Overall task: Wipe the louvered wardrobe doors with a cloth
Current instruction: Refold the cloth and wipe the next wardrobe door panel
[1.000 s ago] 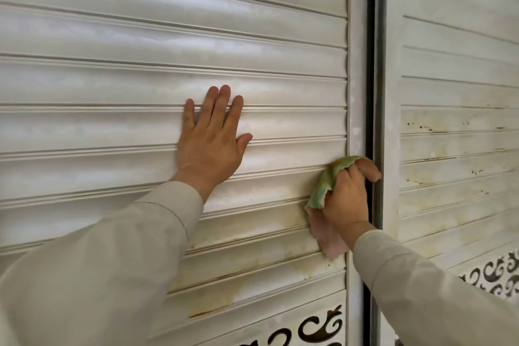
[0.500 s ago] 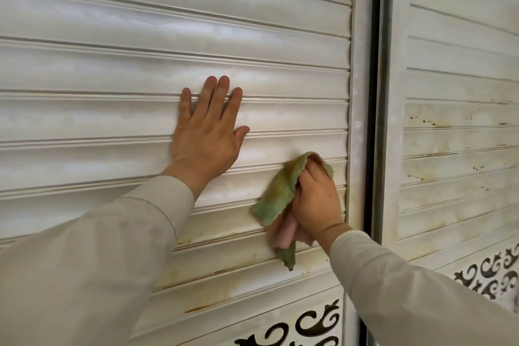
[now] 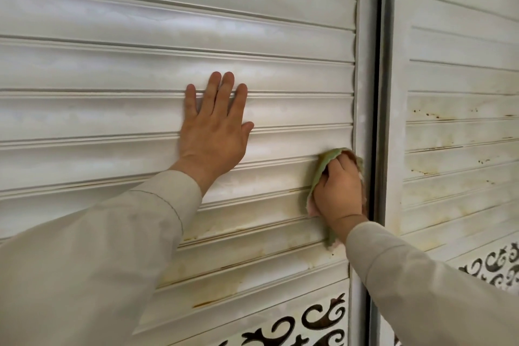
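Observation:
A white louvered wardrobe door [image 3: 112, 64] fills the left and middle of the head view, with brownish stains on its lower slats. My left hand [image 3: 214, 126] lies flat on a slat, fingers spread, holding nothing. My right hand [image 3: 339, 194] presses a green and pink cloth [image 3: 323, 166] against the slats at the door's right edge, beside the frame. Most of the cloth is hidden under the hand. A second louvered door [image 3: 463, 121] stands on the right, with rust-coloured specks and streaks on its slats.
A dark vertical gap [image 3: 376, 93] separates the two doors. Cut-out scroll panels sit below the slats on the left door [image 3: 295, 326] and on the right door [image 3: 500, 267]. Both of my arms wear beige sleeves.
My right hand slid the cloth left along the slats, then back right to the door's edge. My left hand stayed flat in the same spot.

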`<state>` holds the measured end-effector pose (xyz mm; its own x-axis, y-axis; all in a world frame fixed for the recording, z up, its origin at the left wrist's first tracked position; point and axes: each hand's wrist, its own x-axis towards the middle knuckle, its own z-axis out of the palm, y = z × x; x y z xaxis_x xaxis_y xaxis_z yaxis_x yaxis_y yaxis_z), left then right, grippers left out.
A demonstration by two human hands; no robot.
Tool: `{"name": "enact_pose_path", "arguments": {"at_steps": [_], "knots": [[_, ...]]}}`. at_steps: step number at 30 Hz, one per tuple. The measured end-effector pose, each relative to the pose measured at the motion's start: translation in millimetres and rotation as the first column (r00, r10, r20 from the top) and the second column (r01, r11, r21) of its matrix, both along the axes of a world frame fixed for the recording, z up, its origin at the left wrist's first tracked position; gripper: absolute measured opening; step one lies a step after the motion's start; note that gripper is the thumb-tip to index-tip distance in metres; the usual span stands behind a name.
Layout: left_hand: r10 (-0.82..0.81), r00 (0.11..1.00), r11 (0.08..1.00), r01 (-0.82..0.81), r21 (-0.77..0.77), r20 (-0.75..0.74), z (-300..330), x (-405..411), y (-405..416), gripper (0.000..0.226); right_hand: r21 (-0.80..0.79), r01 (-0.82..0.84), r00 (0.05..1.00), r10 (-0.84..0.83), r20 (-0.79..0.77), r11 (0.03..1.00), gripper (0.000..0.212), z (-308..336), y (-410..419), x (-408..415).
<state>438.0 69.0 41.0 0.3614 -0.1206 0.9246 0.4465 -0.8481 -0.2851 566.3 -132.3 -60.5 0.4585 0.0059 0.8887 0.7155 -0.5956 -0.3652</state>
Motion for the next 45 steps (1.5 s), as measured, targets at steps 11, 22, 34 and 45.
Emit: {"name": "enact_pose_path", "arguments": {"at_steps": [11,22,34,45], "knots": [[0.015,0.996,0.998,-0.02,-0.053,-0.088,3.0,-5.0,-5.4,0.067,-0.243,-0.265,0.905,0.327,0.272,0.933,0.022,2.0,67.5,-71.5],[-0.239,0.971,0.971,0.239,0.022,-0.023,0.7,-44.8,3.7,0.039,-0.195,-0.158,0.915,0.218,0.341,0.968,0.028,-2.3,51.8,-48.5],[-0.063,0.974,0.993,0.084,-0.087,0.219,-1.3,-129.7,70.6,0.022,-0.064,0.059,0.995,-0.064,-0.072,0.996,0.022,5.8,2.4,-21.7],[-0.063,0.845,0.704,0.414,-0.577,0.53,-7.6,-166.6,101.7,0.068,-0.034,-0.061,0.987,0.065,0.146,0.998,0.013,16.0,44.6,-52.9]]}}
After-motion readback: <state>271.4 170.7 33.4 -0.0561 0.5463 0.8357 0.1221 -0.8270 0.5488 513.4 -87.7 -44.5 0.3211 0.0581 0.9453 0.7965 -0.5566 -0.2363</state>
